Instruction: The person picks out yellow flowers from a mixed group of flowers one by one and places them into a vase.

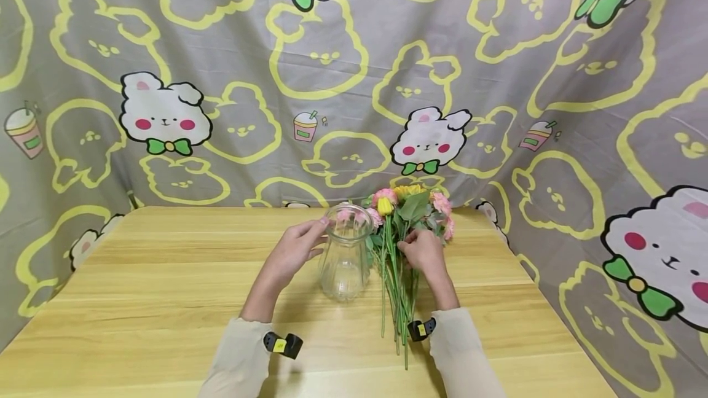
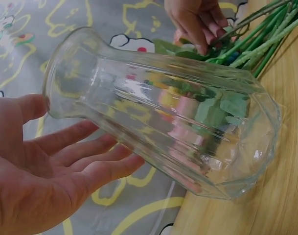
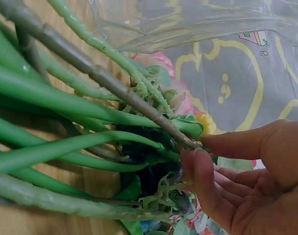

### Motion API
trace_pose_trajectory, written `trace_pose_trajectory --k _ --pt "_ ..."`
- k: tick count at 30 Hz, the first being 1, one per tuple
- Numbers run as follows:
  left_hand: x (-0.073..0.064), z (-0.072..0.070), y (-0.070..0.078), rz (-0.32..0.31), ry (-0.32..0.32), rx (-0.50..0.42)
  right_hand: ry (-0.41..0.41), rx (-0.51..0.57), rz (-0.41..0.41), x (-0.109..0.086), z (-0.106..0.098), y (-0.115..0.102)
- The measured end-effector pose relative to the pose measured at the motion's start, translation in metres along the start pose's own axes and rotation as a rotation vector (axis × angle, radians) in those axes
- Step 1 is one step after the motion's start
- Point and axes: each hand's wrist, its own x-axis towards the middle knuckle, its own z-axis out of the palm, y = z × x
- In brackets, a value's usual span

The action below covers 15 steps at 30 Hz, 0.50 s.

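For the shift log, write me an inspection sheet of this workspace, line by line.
Surface: light wood-grain table.
Work items: glass vase upright on the table, no stems in it; pink and yellow flowers lying beside it, stems toward the person.
Clutter: nothing seen.
Left hand: thumb at the vase's rim, fingers extended.
Right hand: pinches a brownish stem.
Cables: nothing seen.
Surroundings: grey cartoon-print cloth behind and at both sides.

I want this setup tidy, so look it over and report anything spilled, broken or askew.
Nothing stands out. The glass vase is upright with no visible crack, the table shows no spill, and the flowers lie beside the vase, where the right hand pinches a stem.
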Motion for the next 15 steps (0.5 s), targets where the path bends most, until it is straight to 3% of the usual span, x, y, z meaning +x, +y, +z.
trace_pose_trajectory --k 15 --pt "0.0000 -0.0003 -0.0014 -0.008 0.004 -0.018 -0.007 0.155 0.021 0.0008 0.0013 0.0010"
